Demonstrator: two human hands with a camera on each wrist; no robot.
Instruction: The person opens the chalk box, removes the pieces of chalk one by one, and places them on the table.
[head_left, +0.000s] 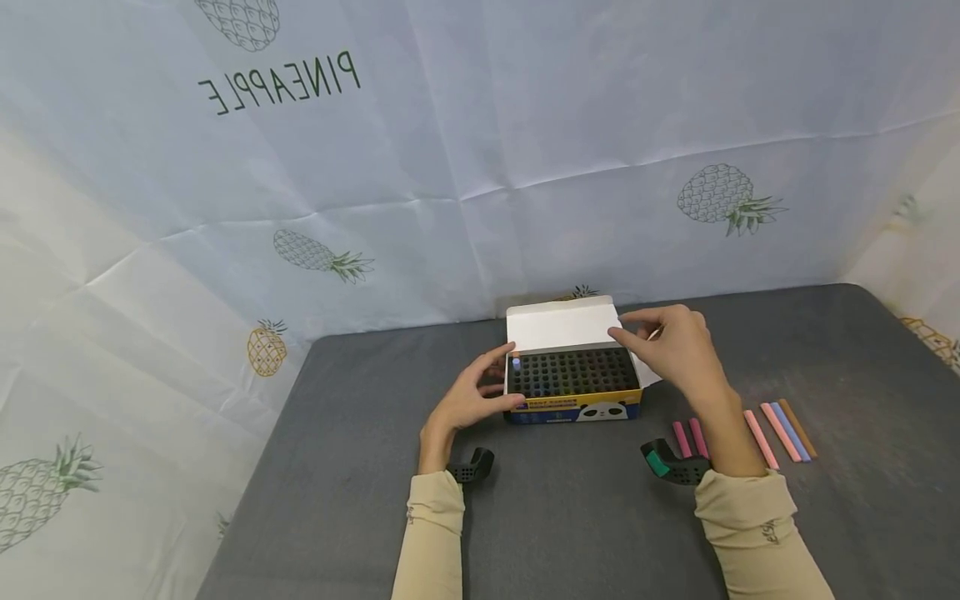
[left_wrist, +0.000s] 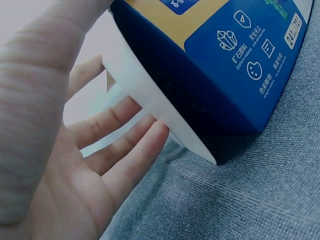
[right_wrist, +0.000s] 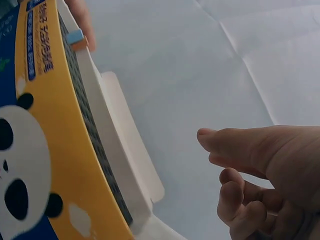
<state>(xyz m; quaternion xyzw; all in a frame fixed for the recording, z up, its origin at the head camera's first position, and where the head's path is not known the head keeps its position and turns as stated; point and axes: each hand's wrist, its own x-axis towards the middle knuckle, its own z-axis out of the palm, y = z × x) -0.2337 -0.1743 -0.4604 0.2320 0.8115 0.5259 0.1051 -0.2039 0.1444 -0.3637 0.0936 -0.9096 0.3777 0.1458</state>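
Observation:
A chalk box (head_left: 577, 411), blue and yellow with a panda face, stands on the table with its white lid (head_left: 562, 325) raised at the back. Inside is a dark tray (head_left: 577, 372) full of round holes. A blue chalk stick (head_left: 516, 364) and an orange one (right_wrist: 80, 44) poke up at its left end. My left hand (head_left: 468, 393) holds the box's left end, thumb at the front, fingers by the white side flap (left_wrist: 145, 95). Near the lid's right edge hovers my right hand (head_left: 678, 346), thumb and index finger close together, other fingers loosely curled, nothing visible in it.
Right of the box lie two magenta chalk sticks (head_left: 699, 437), partly behind the right wrist's black band (head_left: 678, 467). Further right are pink (head_left: 761, 439), blue (head_left: 791, 431) and brown (head_left: 797, 429) sticks on the grey table (head_left: 570, 508). A pineapple-print curtain (head_left: 480, 167) hangs behind.

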